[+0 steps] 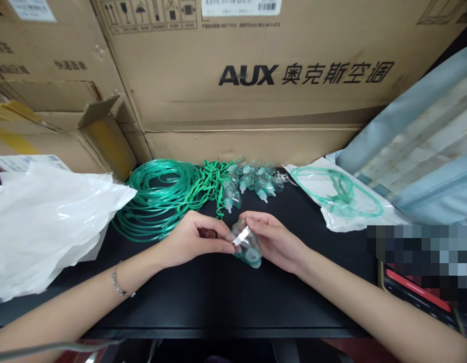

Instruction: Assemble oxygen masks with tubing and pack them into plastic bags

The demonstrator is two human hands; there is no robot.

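A clear green oxygen mask is held between both hands over the black table. My left hand pinches its left edge with thumb and fingers. From the other side my right hand grips its upper right edge, fingers curled behind. Across the mask lies a shiny metal nose strip, with fingertips of both hands at its ends. Just beyond the hands sit several more clear masks in a cluster. Beside them are a heap of green elastic straps and coils of green tubing.
White plastic bags lie at the left. A packaged mask with tubing rests at the right, near a phone. Large cardboard boxes wall off the back, and a light-blue cloth hangs at the right.
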